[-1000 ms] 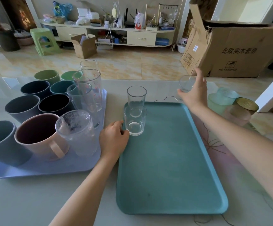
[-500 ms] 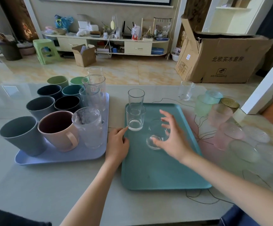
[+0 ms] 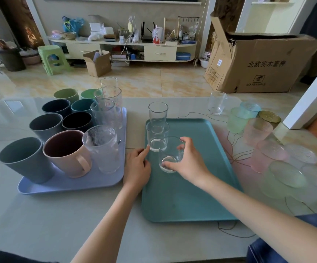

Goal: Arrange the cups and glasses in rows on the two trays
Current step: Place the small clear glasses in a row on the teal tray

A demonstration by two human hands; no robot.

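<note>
Glass (image 3: 170, 154), clear and short, stands on the teal tray (image 3: 201, 186) with the right hand (image 3: 189, 162) wrapped around it, thumb on the near side low down and fingers curled over the far rim. From the tray's centre this glass sits at about 10 o'clock, close to the left edge. Two more clear glasses line up beyond it towards 12 o'clock: a second short glass (image 3: 156, 138) just beside the held one, and a taller tumbler (image 3: 158, 115) at the tray's far left corner. The left hand (image 3: 137, 168) rests on the tray's left rim, loosely curled and holding nothing, its forefinger stretched out so the tip touches the base of the second short glass.

At 9 o'clock from the teal tray lies a lavender tray (image 3: 68, 184), full of cups: a grey-blue cup (image 3: 26, 160) and a pink mug (image 3: 67, 153) at its near end, a frosted glass (image 3: 102, 149) beside the mug, darker cups behind, and tall clear measuring glasses at its right edge.

At 3 o'clock from the teal tray, loose on the table (image 3: 59, 224), stand pink, pale green, pale blue and amber textured glasses, well apart from the hands. A lone clear glass (image 3: 216, 103) stands on the table at 1 o'clock.
</note>
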